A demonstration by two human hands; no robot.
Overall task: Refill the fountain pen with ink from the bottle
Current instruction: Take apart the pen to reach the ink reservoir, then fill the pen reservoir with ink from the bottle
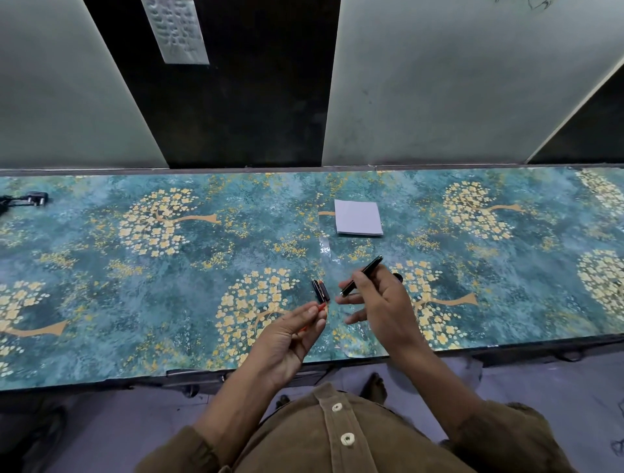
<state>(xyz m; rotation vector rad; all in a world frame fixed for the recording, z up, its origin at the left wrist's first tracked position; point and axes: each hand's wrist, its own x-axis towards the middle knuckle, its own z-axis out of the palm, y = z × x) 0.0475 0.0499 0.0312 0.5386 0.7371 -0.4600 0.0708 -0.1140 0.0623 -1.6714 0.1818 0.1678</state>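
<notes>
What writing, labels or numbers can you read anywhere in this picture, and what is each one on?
No text here can be read.
Paper strip on the dark wall panel: several lines of writing, too blurred to read.
Scribble at the top edge of the wall: cut off, unreadable.
Folded white paper on the table: blank side showing.
Pen barrel in the right hand and cap on the table: no marking visible.

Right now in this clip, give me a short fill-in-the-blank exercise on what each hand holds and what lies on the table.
1. The black pen barrel is held in the ____ hand.
2. The left hand pinches a small part coloured ____.
3. The pen cap lies on the ____, held by neither hand.
4. Beyond the hands lies a folded white ____.

Missing words: right; orange; table; paper
</notes>
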